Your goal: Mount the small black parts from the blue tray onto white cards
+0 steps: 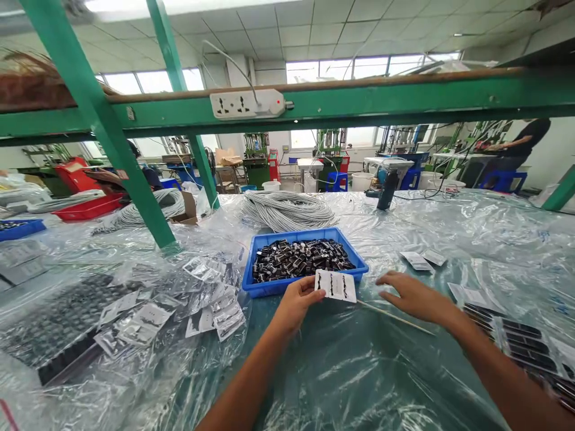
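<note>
My left hand pinches the left edge of a small white card that carries a few dark pieces, just in front of a blue tray heaped with small black parts. My right hand lies palm down on the plastic-covered table, fingers stretched out toward the card, holding nothing. A thin wooden stick lies on the table under that hand.
Loose clear packets pile up at the left. Two more packets and rows of filled cards lie at the right. A coil of grey cable sits behind the tray. A green frame post stands left; a person works far right.
</note>
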Demonstrator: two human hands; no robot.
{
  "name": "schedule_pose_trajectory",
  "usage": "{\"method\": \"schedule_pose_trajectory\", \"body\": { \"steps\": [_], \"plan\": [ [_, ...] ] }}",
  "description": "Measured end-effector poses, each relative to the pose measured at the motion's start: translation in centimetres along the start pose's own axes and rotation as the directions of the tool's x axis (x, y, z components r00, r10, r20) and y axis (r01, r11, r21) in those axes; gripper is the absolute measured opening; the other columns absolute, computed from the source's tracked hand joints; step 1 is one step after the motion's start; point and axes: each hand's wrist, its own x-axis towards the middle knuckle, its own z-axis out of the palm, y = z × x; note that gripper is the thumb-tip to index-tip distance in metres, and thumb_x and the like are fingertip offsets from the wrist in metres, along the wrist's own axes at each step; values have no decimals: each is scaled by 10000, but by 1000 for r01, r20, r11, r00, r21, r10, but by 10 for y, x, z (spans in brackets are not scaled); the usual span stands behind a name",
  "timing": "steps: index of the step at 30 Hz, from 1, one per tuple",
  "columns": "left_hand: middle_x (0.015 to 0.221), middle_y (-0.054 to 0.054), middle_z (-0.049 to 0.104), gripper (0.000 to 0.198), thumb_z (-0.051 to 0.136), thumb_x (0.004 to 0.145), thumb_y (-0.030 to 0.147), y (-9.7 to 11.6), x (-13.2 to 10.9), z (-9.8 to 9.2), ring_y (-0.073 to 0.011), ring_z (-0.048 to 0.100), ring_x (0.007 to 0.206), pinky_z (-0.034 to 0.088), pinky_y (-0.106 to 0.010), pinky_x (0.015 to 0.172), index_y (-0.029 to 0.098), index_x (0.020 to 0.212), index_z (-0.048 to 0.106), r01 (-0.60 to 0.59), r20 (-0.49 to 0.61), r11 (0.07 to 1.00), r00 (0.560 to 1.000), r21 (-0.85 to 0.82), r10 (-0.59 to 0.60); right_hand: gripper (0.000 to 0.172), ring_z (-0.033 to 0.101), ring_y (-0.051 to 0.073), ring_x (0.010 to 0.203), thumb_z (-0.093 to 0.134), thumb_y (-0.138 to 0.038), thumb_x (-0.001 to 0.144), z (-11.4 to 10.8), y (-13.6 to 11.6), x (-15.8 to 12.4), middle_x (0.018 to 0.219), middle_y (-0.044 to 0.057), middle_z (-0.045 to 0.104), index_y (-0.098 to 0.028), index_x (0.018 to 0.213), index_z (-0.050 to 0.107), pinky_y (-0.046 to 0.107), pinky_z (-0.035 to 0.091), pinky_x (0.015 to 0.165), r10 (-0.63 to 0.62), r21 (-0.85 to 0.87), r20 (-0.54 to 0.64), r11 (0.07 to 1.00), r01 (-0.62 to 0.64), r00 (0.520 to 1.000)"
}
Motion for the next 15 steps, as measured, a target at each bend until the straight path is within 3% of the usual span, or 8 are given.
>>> {"method": "schedule_pose_trajectory", "body": {
  "steps": [2, 3, 6, 11, 15],
  "plan": [
    [1008, -100, 712, 495, 813, 654, 424, 0, 0, 1, -207, 613, 917, 453, -285, 766, 132, 1042, 718, -22, -89, 999, 996, -30, 19, 250, 639, 274, 994, 473, -278, 889, 19, -29, 6, 1060, 130, 679, -202, 1004, 682, 428, 515, 864, -160, -38, -256, 987, 155, 953],
    [1006, -97, 715, 508, 817, 646, 445, 0, 0, 1, -200, 612, 902, 454, -283, 759, 137, 1039, 721, -35, -139, 998, 990, -60, 27, 273, 621, 275, 1057, 449, -276, 911, 30, -44, 10, 1110, 131, 661, -207, 1064, 665, 435, 510, 908, -249, -56, -307, 968, 243, 919],
    [1031, -92, 712, 528, 788, 670, 516, 1, 0, 0, -192, 619, 921, 471, -286, 805, 149, 1043, 718, -109, -238, 978, 969, -177, 65, 322, 571, 303, 1173, 532, -290, 897, 64, -83, 28, 1218, 147, 612, -203, 1195, 617, 477, 488, 994, -414, -102, -306, 909, 403, 857],
    [1090, -70, 704, 458, 787, 682, 464, 3, 6, -19, -191, 625, 1043, 474, -282, 918, 185, 1040, 722, -242, -402, 918, 910, -314, 102, 327, 583, 305, 1157, 605, -270, 868, 98, -114, 64, 1219, 159, 605, -192, 1185, 606, 504, 496, 998, -415, 80, -344, 881, 466, 842],
    [1044, -70, 723, 404, 831, 618, 369, 11, 11, -42, -183, 650, 964, 493, -290, 881, 175, 964, 751, -320, -453, 892, 878, -320, 153, 202, 627, 279, 1050, 649, -283, 842, 103, -131, 86, 1126, 138, 646, -194, 1024, 648, 438, 575, 844, -352, 339, -331, 821, 459, 875]
  ]
}}
